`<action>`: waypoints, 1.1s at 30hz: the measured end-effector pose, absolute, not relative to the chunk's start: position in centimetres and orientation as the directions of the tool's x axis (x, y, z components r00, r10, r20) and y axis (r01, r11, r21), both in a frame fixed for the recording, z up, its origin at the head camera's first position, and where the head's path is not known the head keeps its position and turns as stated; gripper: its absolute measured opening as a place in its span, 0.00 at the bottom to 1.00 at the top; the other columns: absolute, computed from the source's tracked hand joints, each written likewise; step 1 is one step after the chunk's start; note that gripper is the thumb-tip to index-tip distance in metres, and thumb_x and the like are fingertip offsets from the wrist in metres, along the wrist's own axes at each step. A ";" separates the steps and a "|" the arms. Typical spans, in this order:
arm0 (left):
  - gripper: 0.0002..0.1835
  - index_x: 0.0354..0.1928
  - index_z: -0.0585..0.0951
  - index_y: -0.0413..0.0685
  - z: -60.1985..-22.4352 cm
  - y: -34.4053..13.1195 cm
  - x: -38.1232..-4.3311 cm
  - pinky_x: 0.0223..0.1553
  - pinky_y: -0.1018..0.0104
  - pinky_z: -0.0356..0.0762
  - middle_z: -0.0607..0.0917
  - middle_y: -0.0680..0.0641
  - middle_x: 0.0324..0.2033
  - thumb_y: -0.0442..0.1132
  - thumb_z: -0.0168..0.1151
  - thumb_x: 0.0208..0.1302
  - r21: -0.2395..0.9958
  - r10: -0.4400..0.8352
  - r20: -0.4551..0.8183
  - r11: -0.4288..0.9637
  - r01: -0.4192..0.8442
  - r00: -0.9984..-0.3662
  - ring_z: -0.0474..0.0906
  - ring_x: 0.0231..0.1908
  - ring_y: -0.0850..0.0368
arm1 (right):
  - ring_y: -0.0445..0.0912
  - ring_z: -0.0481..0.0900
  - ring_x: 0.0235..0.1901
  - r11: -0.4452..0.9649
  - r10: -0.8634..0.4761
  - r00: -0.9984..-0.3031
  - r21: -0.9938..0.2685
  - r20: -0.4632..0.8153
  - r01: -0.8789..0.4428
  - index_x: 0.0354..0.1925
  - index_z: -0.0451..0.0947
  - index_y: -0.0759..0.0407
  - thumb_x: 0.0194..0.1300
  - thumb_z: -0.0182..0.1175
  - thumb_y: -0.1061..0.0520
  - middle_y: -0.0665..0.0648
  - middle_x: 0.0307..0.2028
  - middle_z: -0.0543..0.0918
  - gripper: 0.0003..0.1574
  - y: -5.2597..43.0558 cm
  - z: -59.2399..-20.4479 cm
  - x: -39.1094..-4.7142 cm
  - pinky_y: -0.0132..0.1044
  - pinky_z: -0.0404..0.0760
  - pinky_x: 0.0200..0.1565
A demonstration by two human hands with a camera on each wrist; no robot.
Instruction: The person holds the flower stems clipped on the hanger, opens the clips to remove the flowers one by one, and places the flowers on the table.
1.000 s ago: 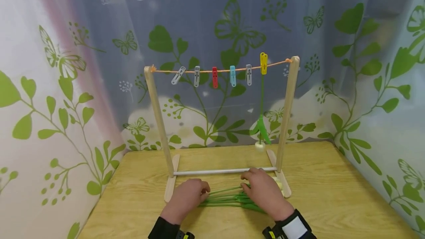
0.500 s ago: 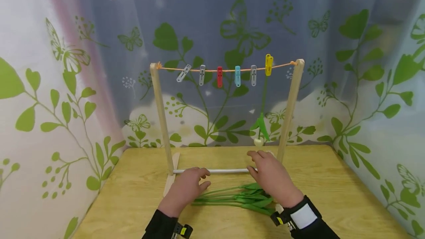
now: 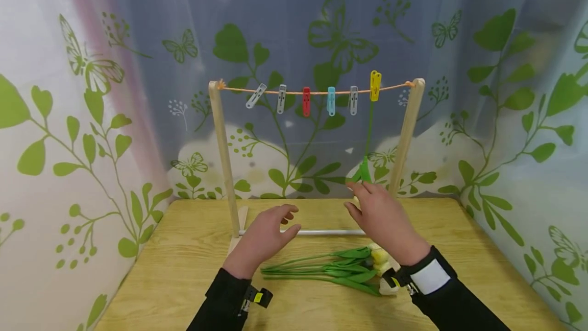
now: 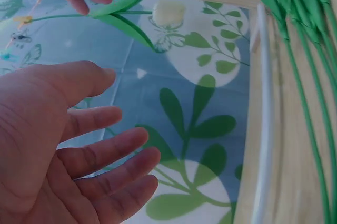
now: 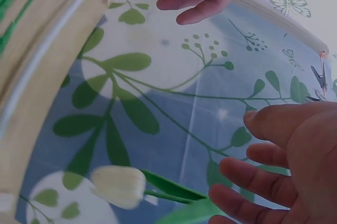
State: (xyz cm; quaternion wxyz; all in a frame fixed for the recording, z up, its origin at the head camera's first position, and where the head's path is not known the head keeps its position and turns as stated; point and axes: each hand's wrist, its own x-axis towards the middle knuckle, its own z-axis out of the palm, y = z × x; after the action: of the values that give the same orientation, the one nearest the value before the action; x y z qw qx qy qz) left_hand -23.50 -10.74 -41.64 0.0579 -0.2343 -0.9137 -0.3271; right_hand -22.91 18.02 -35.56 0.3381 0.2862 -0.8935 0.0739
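My right hand (image 3: 386,218) is raised with loosely spread fingers just in front of a hanging white tulip (image 5: 120,186), covering its bloom in the head view. Whether the fingers touch it I cannot tell. The tulip hangs upside down by its stem from a yellow clothespin (image 3: 375,86) on an orange string. To the left, my left hand (image 3: 264,236) hovers in front of the stand's lower bar, palm inward, fingers parted and holding nothing. Below both hands, a bunch of artificial tulips (image 3: 340,269) with pale yellow and white blooms lies on the table.
Two wooden posts, left (image 3: 223,157) and right (image 3: 408,132), carry the string. A white bar (image 3: 321,232) joins them low down. Along the string hang a red clothespin (image 3: 306,101), a blue clothespin (image 3: 331,101) and several grey ones. A patterned curtain stands behind the wooden table (image 3: 184,269).
Both hands have left the tulip bunch and risen. The right hand has moved up and forward to the hanging tulip; the left has lifted less. The lying blooms are now uncovered.
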 end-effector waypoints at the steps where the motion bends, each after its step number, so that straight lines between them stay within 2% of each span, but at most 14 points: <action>1: 0.26 0.73 0.72 0.55 -41.4 -10.6 -23.5 0.62 0.57 0.79 0.81 0.46 0.62 0.52 0.58 0.78 0.574 0.388 0.260 0.674 0.465 -0.884 0.80 0.62 0.48 | 0.56 0.86 0.39 0.824 -0.466 -0.600 0.071 0.651 -0.563 0.59 0.80 0.66 0.63 0.76 0.55 0.62 0.42 0.86 0.30 18.2 -35.2 -23.0 0.47 0.90 0.39; 9: 0.27 0.74 0.70 0.58 -39.5 -9.3 -24.6 0.62 0.59 0.78 0.81 0.48 0.63 0.52 0.58 0.78 0.573 0.384 0.290 0.664 0.481 -0.876 0.80 0.62 0.48 | 0.60 0.84 0.41 0.827 -0.473 -0.569 0.117 0.673 -0.550 0.59 0.79 0.68 0.64 0.75 0.57 0.65 0.43 0.84 0.29 19.2 -31.7 -23.2 0.50 0.90 0.39; 17: 0.26 0.74 0.70 0.56 -38.6 -8.5 -26.0 0.63 0.58 0.78 0.81 0.45 0.62 0.51 0.57 0.79 0.627 0.378 0.316 0.605 0.490 -0.870 0.80 0.62 0.49 | 0.58 0.83 0.37 0.826 -0.503 -0.534 0.196 0.680 -0.529 0.60 0.79 0.69 0.65 0.74 0.56 0.64 0.41 0.84 0.30 19.8 -28.8 -23.4 0.46 0.90 0.33; 24: 0.25 0.73 0.70 0.60 -37.1 -7.8 -27.6 0.63 0.61 0.77 0.82 0.49 0.60 0.53 0.55 0.80 0.665 0.383 0.316 0.563 0.490 -0.868 0.80 0.61 0.53 | 0.60 0.82 0.40 0.824 -0.512 -0.514 0.223 0.688 -0.521 0.61 0.78 0.70 0.66 0.73 0.57 0.66 0.43 0.84 0.30 20.3 -26.4 -23.8 0.47 0.90 0.35; 33: 0.26 0.74 0.70 0.60 -34.3 -6.6 -28.9 0.61 0.60 0.79 0.80 0.52 0.63 0.55 0.54 0.80 0.710 0.376 0.325 0.509 0.486 -0.868 0.77 0.64 0.54 | 0.60 0.82 0.40 0.824 -0.515 -0.493 0.247 0.701 -0.509 0.60 0.79 0.70 0.65 0.74 0.57 0.66 0.43 0.85 0.30 20.5 -24.6 -23.9 0.49 0.89 0.37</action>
State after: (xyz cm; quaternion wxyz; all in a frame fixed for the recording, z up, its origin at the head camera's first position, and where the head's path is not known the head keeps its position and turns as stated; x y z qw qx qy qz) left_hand -28.92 -6.59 -34.29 0.0643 -0.2489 -0.8663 -0.4283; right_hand -23.87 20.45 -24.60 0.4068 0.2963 -0.8641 -0.0034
